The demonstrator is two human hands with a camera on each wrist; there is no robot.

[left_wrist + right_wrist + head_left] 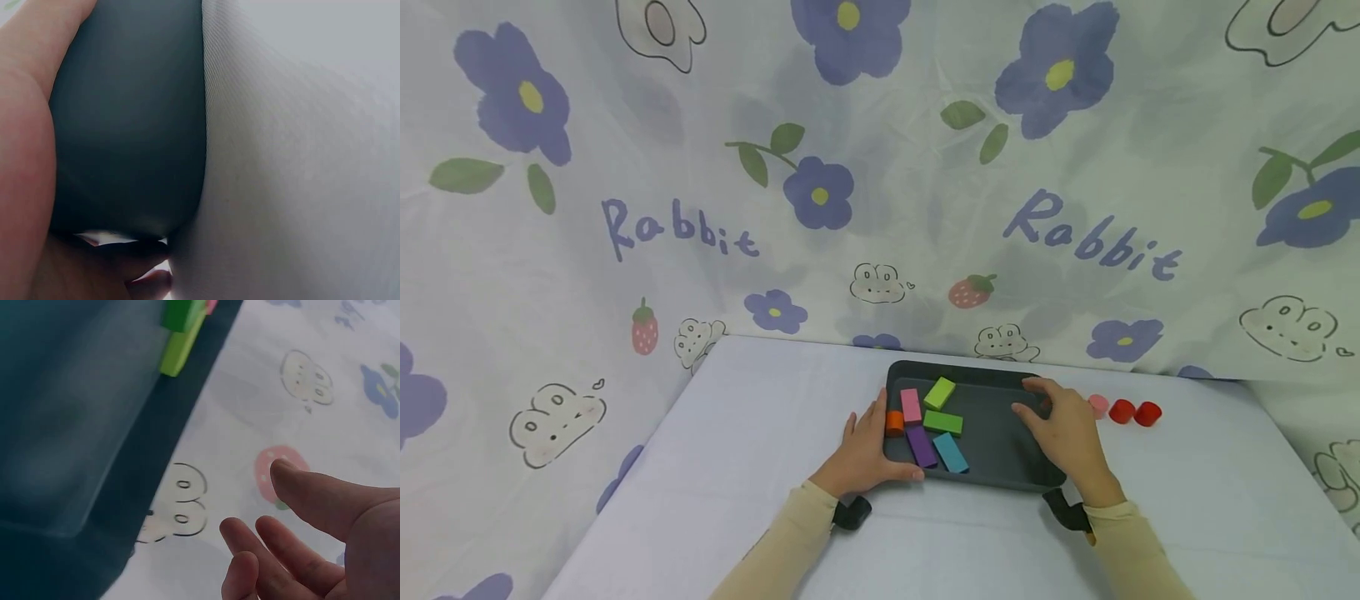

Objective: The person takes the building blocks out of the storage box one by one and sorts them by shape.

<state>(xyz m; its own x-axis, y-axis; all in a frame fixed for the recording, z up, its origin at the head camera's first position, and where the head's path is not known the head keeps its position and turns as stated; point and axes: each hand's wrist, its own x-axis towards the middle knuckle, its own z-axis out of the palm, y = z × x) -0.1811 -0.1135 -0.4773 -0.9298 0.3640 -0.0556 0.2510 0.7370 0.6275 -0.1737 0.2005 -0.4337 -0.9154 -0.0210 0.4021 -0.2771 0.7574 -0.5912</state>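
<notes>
A dark baking tray (pixel 1000 442) lies on the white table. My left hand (pixel 865 450) grips its near left corner, with the thumb along the front and the fingers along the left side; in the left wrist view, fingers bend around the dark tray wall (pixel 131 125). Over the tray's right edge is my right hand (pixel 1067 425), its thumb and fingers apart with nothing between them. The tray's left half holds an orange cylinder (pixel 895 423) and pink (pixel 911 407), yellow-green (pixel 940 393), green (pixel 943 423), purple (pixel 921 447) and blue (pixel 951 452) blocks.
Right of the tray, a pink cylinder (pixel 1098 407), a red cylinder (pixel 1122 411) and another red cylinder (pixel 1147 413) stand in a row, the pink one beside my right hand. A printed cloth (pixel 887 233) hangs behind the table (pixel 760 417).
</notes>
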